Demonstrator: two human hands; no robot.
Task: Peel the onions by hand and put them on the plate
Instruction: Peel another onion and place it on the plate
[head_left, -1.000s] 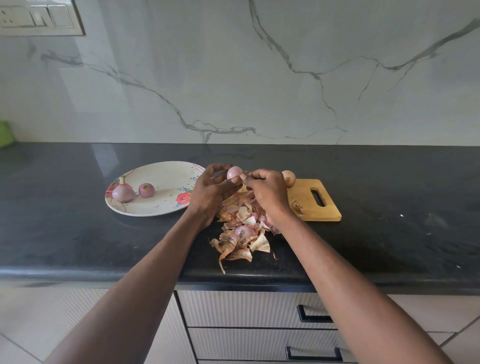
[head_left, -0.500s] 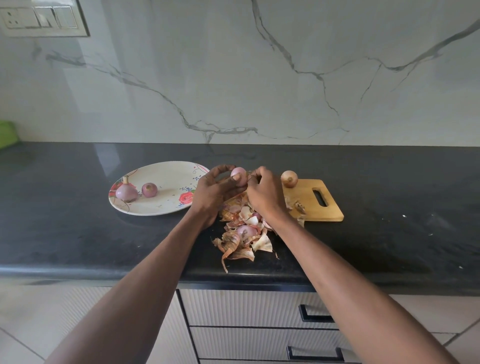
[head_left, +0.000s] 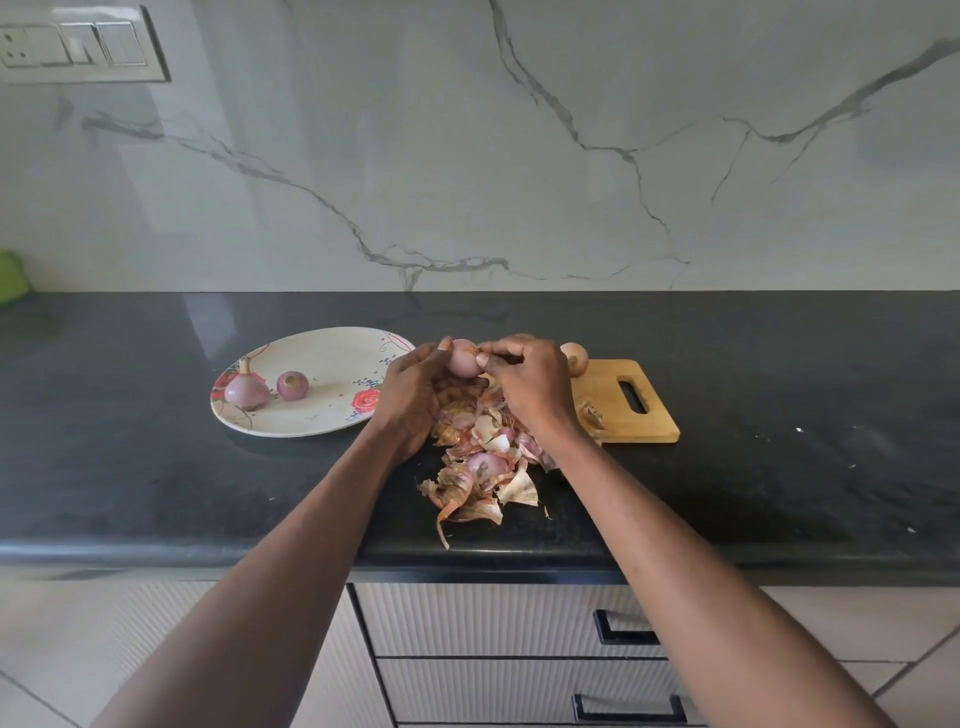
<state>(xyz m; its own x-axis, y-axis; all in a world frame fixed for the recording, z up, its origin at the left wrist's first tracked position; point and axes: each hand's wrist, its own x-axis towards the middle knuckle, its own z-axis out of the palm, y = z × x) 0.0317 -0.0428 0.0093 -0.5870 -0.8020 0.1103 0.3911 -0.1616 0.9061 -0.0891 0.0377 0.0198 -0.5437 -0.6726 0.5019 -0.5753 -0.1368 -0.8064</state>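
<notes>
Onion (head_left: 464, 358) is gripped in left hand (head_left: 410, 395) just right of plate (head_left: 311, 423), skin pinched by right hand (head_left: 530, 382); best peeled downward over scraps (head_left: 483, 467).

Onions: four in all.
On the plate: two peeled purple onions, a larger one with a stem (head_left: 245, 391) and a smaller round one (head_left: 292, 385).
In the hands: one pale pink, partly peeled onion (head_left: 463, 358).
On the board: one brown-skinned unpeeled onion (head_left: 575, 357).
Plates: one oval white floral-print plate (head_left: 322, 358).
Boards: one small rectangular wooden cutting board with a handle slot (head_left: 631, 402).
Peel heaps: one loose pile of dry brown and pink onion skins (head_left: 483, 467).
Hands: two, a left hand (head_left: 413, 395) and a right hand (head_left: 527, 382).
Drawer handles: two black bar handles, upper (head_left: 623, 627) and lower (head_left: 628, 709).
</notes>
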